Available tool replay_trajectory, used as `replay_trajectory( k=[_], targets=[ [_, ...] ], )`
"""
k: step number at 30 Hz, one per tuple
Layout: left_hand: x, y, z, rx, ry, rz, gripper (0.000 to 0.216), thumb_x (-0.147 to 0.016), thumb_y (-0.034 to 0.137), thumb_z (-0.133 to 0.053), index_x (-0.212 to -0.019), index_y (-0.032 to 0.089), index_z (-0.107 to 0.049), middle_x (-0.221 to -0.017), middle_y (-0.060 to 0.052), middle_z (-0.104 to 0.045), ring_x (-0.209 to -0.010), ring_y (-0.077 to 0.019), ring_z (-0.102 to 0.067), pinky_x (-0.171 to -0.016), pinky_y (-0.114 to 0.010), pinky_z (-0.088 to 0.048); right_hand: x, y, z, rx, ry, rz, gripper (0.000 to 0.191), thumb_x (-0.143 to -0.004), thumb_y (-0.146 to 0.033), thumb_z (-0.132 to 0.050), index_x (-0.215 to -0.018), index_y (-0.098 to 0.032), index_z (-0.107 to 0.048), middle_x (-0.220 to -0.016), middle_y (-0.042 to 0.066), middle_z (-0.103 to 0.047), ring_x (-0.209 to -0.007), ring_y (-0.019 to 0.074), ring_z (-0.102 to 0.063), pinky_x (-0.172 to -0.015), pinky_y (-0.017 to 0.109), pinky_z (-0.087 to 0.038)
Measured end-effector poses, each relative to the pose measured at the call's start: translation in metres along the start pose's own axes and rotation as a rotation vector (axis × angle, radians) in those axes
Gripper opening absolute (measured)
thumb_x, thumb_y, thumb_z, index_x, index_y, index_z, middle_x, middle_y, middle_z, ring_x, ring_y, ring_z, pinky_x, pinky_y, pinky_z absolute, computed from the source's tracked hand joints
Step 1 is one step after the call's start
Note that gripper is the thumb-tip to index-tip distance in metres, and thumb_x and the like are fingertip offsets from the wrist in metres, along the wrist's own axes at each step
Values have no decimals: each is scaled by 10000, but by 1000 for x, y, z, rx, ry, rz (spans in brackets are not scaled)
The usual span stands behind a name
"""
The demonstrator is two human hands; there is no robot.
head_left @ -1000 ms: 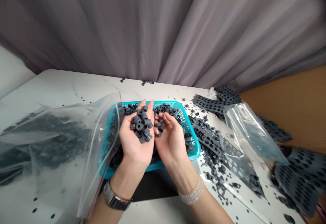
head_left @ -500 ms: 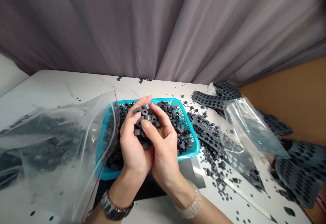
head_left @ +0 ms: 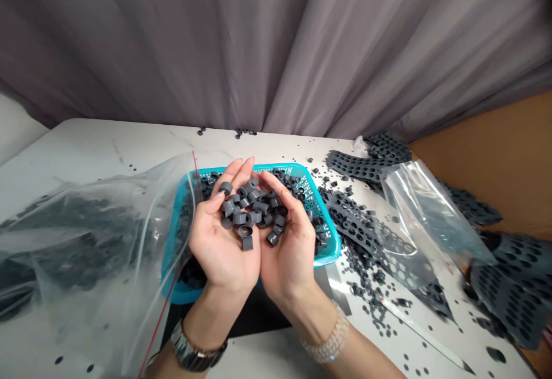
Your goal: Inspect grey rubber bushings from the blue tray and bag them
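My left hand (head_left: 224,247) and my right hand (head_left: 291,247) are side by side, palms up, forming one open-topped cup. A heap of short dark grey rings (head_left: 253,209) lies across both palms and fingers. Both thumbs rest at the outer sides, apart from each other. Under and behind the hands stands a turquoise plastic basket (head_left: 333,247) filled with many more of these rings; the hands hide its middle. At left, a transparent zip bag (head_left: 142,235) with a red strip holds a dark mass, probably similar rings. Its mouth overlaps the basket's left edge.
Punched dark grey sheets (head_left: 357,166) lie at the right, with small discs and scraps (head_left: 366,287) strewn around. A transparent plastic bag (head_left: 435,212) rests on them. A white pen-like tool (head_left: 425,336) lies at front right. Behind the table (head_left: 99,143) hangs a grey curtain (head_left: 207,51).
My hands have spread from a closed clasp into a wider, flatter cup. The thumbs have moved outward, and the rings now lie loosely spread over the palms.
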State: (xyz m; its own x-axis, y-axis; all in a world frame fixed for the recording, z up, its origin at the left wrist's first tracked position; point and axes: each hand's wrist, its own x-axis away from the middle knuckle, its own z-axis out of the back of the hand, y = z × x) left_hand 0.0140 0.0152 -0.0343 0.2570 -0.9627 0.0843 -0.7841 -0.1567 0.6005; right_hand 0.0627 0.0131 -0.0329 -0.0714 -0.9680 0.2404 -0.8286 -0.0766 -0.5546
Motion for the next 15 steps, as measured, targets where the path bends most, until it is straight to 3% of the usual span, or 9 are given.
replay_trajectory(
  k=[6,15],
  targets=[
    [1,2,0,0,-40,-12,408,-893,349,-353,-1200,211,-584,-1288,-65,-600,-1174,-227,-563,-1029,-381,-426,-1,-4,-1,-89,-13,-45,309,-857,-223,-413,-999,-170,-683,-1094,49,-707,-1082,159,-624,-1065,359,-380],
    [1,0,2,-21,-15,-28,402,-885,388,-376,-1167,227,-613,-1279,-50,-607,-1213,-243,-529,-1025,-380,-438,-1,-5,2,-80,-25,-62,394,-870,-355,-361,-1016,-180,-683,-1152,68,-682,-1176,208,-567,-1099,424,-326]
  ],
)
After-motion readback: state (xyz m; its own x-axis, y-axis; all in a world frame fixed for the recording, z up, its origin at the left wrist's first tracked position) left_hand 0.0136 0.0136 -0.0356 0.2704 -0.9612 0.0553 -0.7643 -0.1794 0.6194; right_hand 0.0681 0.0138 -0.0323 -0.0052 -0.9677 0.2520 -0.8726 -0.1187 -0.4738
